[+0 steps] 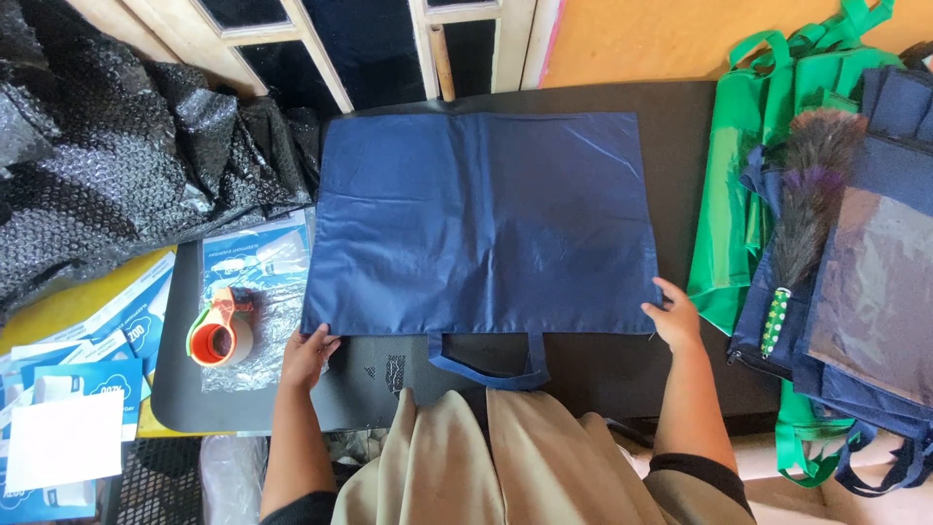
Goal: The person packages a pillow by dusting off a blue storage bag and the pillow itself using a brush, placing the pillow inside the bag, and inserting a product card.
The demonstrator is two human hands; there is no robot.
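I see a navy bag (486, 219) lying flat on a black mat (671, 126), its handle (491, 365) pointing toward me. My left hand (309, 355) pinches the bag's near left corner, and my right hand (671, 313) pinches the near right corner. Left of the bag an orange tape dispenser (219, 335) rests on clear sleeves (255, 292). To the right, a feather duster (802, 219) lies across stacked green bags (739, 194) and more navy ones.

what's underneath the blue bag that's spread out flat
The blue bag lies on a black mat, each near corner gripped by the left hand and right hand. Anything beneath its middle is covered.
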